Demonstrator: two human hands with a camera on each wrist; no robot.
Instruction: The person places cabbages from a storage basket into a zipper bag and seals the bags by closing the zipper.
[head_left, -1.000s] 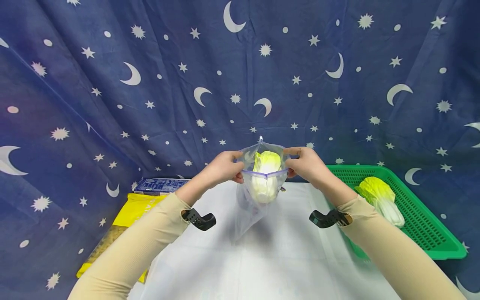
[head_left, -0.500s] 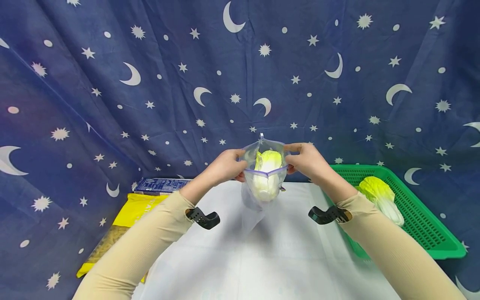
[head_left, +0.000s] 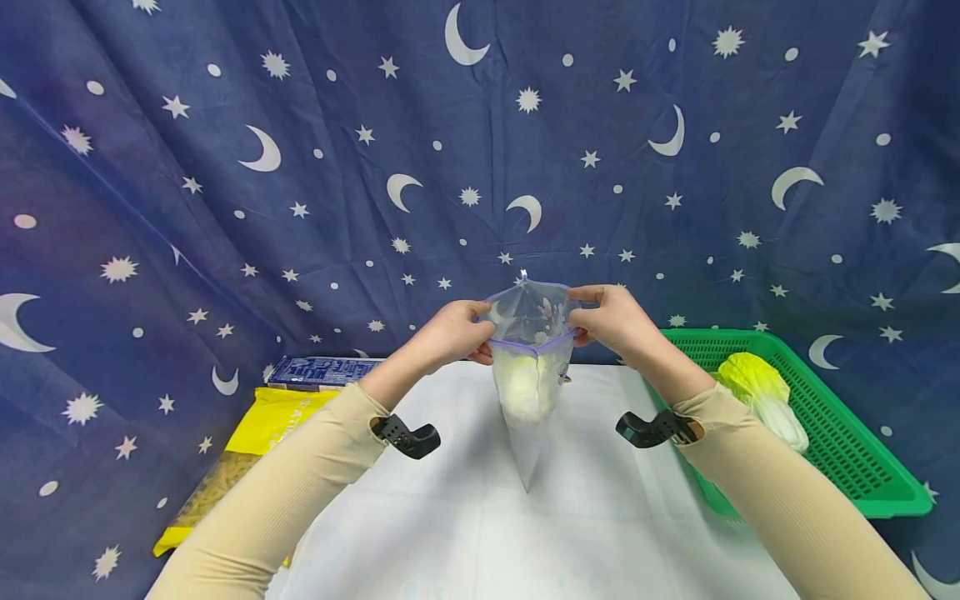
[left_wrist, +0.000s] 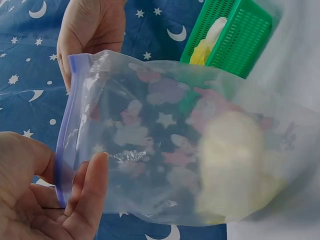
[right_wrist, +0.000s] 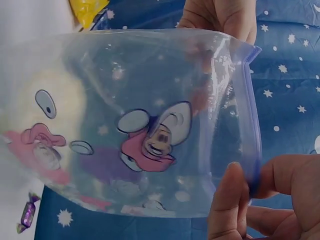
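Two hands hold the zip bag up above the white table, mouth open: the left hand pinches one end of the purple zip strip, the right hand pinches the other. Inside, the cabbage sits low in the bag, its pointed bottom corner hanging just over the table. Risk here, as I judge it: thin slick plastic, a heavy load, fingertip grips only, so one pinch slipping could tip the cabbage out. Another cabbage waits in the green basket.
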